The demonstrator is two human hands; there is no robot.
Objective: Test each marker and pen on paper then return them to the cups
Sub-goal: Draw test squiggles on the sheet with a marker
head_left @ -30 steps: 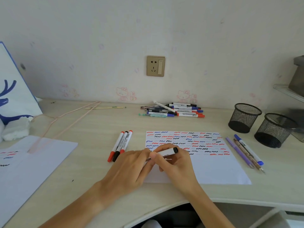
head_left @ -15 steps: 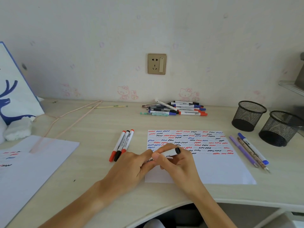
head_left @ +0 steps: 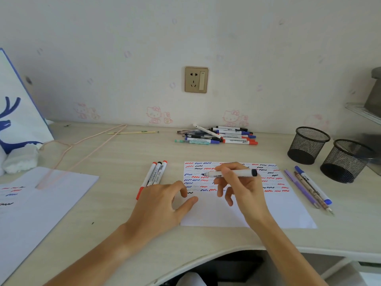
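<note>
Pale wood-grain counter [head_left: 115,203] with curved front edge, butted against wall. Lying directly on it: white test sheet [head_left: 288,211] at centre, covered in red, blue and black squiggles; three capped markers [head_left: 155,175] side by side just left of sheet; loose pile of markers and pens [head_left: 218,136] near back wall; two black mesh cups [head_left: 308,145] at right, upright, close together; three pens [head_left: 309,187] between sheet and cups; second white sheet [head_left: 37,205] far left; pink cord [head_left: 86,145] trailing across left half.

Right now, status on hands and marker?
Right hand holds uncapped marker, tip over paper. Left hand open, resting at paper's edge. Both cups empty.
</note>
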